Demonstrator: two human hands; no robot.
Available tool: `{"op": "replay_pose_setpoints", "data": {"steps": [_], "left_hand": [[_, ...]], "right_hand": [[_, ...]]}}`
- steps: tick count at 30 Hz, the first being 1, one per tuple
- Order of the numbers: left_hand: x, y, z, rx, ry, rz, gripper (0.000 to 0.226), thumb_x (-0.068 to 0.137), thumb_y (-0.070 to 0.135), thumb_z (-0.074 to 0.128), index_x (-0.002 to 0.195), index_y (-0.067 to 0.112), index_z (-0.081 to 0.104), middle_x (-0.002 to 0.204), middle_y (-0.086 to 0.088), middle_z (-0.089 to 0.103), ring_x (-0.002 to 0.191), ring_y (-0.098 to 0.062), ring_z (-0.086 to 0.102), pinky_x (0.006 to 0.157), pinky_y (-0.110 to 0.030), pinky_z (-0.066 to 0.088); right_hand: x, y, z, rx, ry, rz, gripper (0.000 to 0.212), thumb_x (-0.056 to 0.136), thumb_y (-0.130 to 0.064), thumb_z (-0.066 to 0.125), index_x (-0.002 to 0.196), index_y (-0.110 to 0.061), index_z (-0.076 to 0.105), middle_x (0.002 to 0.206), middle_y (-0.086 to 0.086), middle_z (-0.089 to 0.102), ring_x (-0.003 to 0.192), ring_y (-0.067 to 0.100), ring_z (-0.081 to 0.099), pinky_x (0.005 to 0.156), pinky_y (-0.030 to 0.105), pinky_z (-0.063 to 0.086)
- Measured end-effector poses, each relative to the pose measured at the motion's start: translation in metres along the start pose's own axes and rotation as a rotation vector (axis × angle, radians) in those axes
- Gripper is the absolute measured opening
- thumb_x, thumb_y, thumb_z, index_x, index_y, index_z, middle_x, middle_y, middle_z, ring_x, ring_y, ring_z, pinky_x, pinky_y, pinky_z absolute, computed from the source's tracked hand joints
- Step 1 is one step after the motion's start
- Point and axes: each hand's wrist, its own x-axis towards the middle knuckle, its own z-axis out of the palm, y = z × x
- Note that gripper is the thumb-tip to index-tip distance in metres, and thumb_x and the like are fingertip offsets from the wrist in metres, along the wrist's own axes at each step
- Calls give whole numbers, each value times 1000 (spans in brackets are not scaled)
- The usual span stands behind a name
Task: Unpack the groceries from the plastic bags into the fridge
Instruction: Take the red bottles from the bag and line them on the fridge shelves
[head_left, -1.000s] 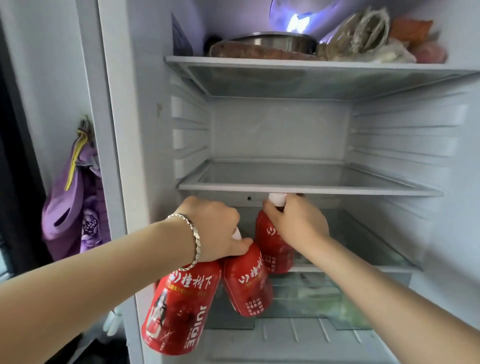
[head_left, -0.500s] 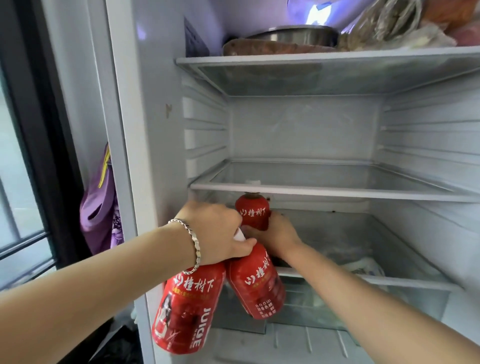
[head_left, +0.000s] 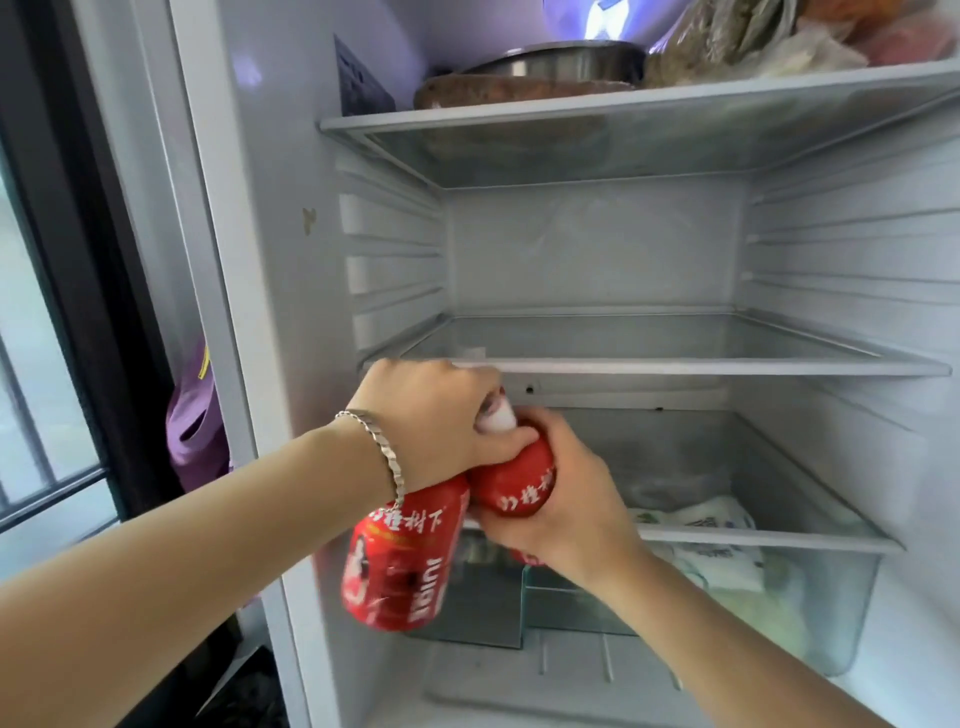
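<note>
The fridge (head_left: 597, 249) stands open in front of me, and its white inside takes up most of my view. Its top shelf (head_left: 571, 111) carries a steel bowl (head_left: 561, 62) towards the left end and bagged food (head_left: 727, 41) towards the right end. Under it, the middle shelf (head_left: 675, 368) is a glass pane with a white front edge. The lower shelf (head_left: 769, 540) sits over a clear drawer (head_left: 841, 613). A white printed packet (head_left: 722, 561) lies by that shelf's front edge; I cannot tell whether it rests on the glass or in the drawer.

Outside the fridge's left wall hangs a purple bag (head_left: 195, 431).

My two hands meet just below the left end of the middle shelf's front edge. My right hand (head_left: 566, 514) is wrapped round the body of the second juice bottle (head_left: 514, 483), gripping it from the right side. The bottle is red and tilted, with its white cap (head_left: 496, 418) pointing up towards the shelf edge. My left hand (head_left: 431, 421) is clenched over the bottle tops, thumb pressed against that bottle's neck just under the cap. From the same fist the hanging juice bottle (head_left: 402, 561) dangles by its top, at the fridge's left front edge and touching the second one. A silver bracelet (head_left: 384, 452) circles my left wrist.
</note>
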Motion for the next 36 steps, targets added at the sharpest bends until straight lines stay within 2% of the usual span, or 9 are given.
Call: {"op": "replay_pose_setpoints", "data": {"steps": [3,10,16,19,22,24,26,32,36], "left_hand": [[0,-3,1,-185,44,-138,58,67,82,42,99,33,43,85,13,63,84,-14,62,71,-27,45],[2,0,12,-242,356,-156,11,88,34,53,96,27,54,71,9,67,77,-17,64,63,-24,39],[12,-1,20,-294,334,-235,7,87,30,53,93,28,54,72,9,67,79,-18,64,67,-26,44],[16,3,24,-328,322,-239,9,88,30,51,96,27,53,75,7,68,82,-20,64,73,-31,50],[18,5,26,-380,333,-264,10,88,27,51,97,26,54,77,7,68,82,-22,64,72,-31,49],[22,12,29,-440,345,-280,8,87,24,53,94,24,55,71,8,64,81,-23,63,69,-31,47],[28,24,31,-520,324,-287,4,84,22,54,86,25,53,63,10,59,79,-23,62,66,-30,44],[34,53,20,-873,317,-194,25,85,50,51,98,30,47,98,6,53,81,-13,57,73,-28,47],[15,52,42,-720,379,-158,31,83,52,42,100,28,50,104,15,40,77,-12,55,64,-27,42]], "right_hand": [[3,10,-8,167,201,143,72,58,-27,87,104,-48,37,97,-23,56,91,0,60,82,22,50],[13,30,-15,158,272,206,72,64,-22,84,114,-37,35,91,-23,50,80,-6,52,64,9,39],[43,52,2,118,207,287,80,71,-37,79,134,-23,31,126,1,52,111,19,56,92,33,49],[50,51,3,-170,28,521,82,85,-54,58,142,-7,21,142,16,36,131,32,36,109,42,32],[24,34,-5,-37,139,247,70,90,-35,57,145,-13,21,144,9,30,133,20,27,108,33,28],[9,13,-6,177,-31,75,71,85,-24,64,141,-30,22,139,-5,35,127,6,35,106,25,33],[0,8,-6,110,-230,37,90,77,-25,73,143,-34,14,138,-10,40,123,3,44,104,23,39],[2,25,-18,-11,269,53,82,56,-31,86,122,-42,38,117,-12,54,105,4,57,90,24,52],[-6,40,-31,-37,462,88,82,51,-31,89,117,-39,41,115,-10,54,99,-2,54,78,10,46]]}}
